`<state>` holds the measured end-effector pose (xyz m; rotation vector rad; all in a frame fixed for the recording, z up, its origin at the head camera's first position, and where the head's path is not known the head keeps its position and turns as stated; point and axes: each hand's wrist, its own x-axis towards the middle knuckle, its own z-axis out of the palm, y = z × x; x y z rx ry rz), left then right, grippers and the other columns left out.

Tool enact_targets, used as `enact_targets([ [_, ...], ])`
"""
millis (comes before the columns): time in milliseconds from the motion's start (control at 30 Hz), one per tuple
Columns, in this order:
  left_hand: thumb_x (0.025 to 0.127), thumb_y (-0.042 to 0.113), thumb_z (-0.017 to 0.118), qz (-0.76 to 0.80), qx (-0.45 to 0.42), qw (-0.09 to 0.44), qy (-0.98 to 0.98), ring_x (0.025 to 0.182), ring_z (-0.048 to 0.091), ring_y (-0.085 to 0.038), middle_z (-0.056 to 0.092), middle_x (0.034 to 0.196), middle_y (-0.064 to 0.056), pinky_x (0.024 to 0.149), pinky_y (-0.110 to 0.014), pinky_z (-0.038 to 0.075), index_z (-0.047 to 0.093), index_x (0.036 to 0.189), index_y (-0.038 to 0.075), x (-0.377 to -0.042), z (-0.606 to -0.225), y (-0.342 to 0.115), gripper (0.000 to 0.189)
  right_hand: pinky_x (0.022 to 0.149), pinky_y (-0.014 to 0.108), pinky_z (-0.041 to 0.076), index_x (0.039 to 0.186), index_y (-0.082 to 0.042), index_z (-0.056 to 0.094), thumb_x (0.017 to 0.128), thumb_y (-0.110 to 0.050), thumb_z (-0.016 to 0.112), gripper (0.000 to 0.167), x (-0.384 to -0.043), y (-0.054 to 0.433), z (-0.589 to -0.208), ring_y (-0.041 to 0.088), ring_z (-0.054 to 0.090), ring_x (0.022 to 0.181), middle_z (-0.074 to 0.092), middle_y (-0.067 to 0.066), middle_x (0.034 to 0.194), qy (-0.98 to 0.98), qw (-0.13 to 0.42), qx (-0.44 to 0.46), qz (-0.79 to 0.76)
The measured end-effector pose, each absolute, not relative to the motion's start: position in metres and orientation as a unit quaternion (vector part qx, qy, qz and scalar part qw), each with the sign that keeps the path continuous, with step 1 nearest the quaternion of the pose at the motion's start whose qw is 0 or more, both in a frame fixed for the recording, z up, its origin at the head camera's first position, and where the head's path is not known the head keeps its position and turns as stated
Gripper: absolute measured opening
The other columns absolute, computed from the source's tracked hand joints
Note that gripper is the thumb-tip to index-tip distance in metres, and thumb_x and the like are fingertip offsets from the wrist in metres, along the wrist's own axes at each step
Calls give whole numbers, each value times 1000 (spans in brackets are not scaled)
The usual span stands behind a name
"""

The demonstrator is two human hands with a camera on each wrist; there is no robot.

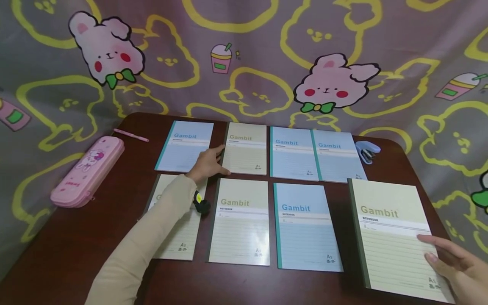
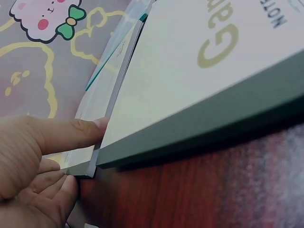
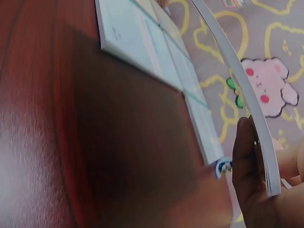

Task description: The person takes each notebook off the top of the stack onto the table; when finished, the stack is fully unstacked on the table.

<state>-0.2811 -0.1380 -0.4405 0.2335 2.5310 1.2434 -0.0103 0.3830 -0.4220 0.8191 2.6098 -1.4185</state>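
Note:
My left hand (image 1: 207,163) is at the lower-left corner of a beige notebook (image 1: 248,148) in the back row. Its thumb lies at the lower edge and the fingers (image 2: 69,190) at the dark spine, pinching the corner. My right hand (image 1: 463,264) grips another beige notebook (image 1: 392,237) by its right side, thumb on the cover. That one is raised off the table, and its edge (image 3: 251,104) shows between thumb and fingers in the right wrist view. My left forearm partly hides a beige notebook (image 1: 187,231) in the front row.
Blue notebooks (image 1: 184,146) (image 1: 293,152) (image 1: 339,156) lie in the back row. The front row has a beige notebook (image 1: 240,237) and a blue one (image 1: 309,241). A blue stapler (image 1: 367,152) stands back right. A pink pencil case (image 1: 89,171) and pen (image 1: 131,135) lie left.

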Motion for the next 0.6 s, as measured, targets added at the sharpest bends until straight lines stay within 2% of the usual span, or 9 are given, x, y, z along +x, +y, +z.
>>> enact_targets([
  [100, 74, 9, 84, 438, 83, 158, 881, 142, 35, -31, 20, 161, -8, 103, -39, 47, 20, 154, 9, -282, -441, -137, 103, 57, 37, 57, 126, -46, 48, 102, -16, 47, 38, -11, 391, -430, 10, 67, 67, 53, -35, 83, 852, 33, 266, -450],
  [200, 74, 9, 84, 437, 85, 156, 882, 142, 36, -32, 20, 161, -8, 103, -39, 47, 21, 154, 8, -282, -441, -138, 103, 57, 34, 56, 135, -38, 49, 101, -17, 49, 40, -17, 394, -437, 5, 63, 69, 49, -36, 85, 870, 32, 257, -420],
  [367, 74, 9, 84, 429, 90, 152, 886, 141, 37, -32, 20, 161, -9, 103, -38, 47, 21, 154, 7, -280, -439, -137, 102, 58, 26, 51, 137, -28, 52, 99, -21, 55, 39, -27, 393, -445, -3, 56, 72, 46, -34, 91, 888, 32, 248, -386],
  [500, 74, 9, 84, 427, 87, 152, 887, 140, 38, -32, 20, 161, -10, 103, -38, 47, 20, 154, 8, -279, -438, -137, 102, 58, 30, 53, 137, -26, 52, 99, -23, 55, 38, -34, 390, -452, 5, 61, 72, 51, -20, 99, 882, 47, 259, -391],
  [600, 74, 9, 84, 427, 84, 151, 888, 140, 38, -32, 21, 161, -9, 104, -38, 47, 21, 154, 8, -279, -438, -137, 102, 57, 33, 54, 134, -27, 54, 99, -24, 56, 35, -36, 386, -456, 10, 65, 69, 52, -21, 95, 877, 55, 263, -398],
])
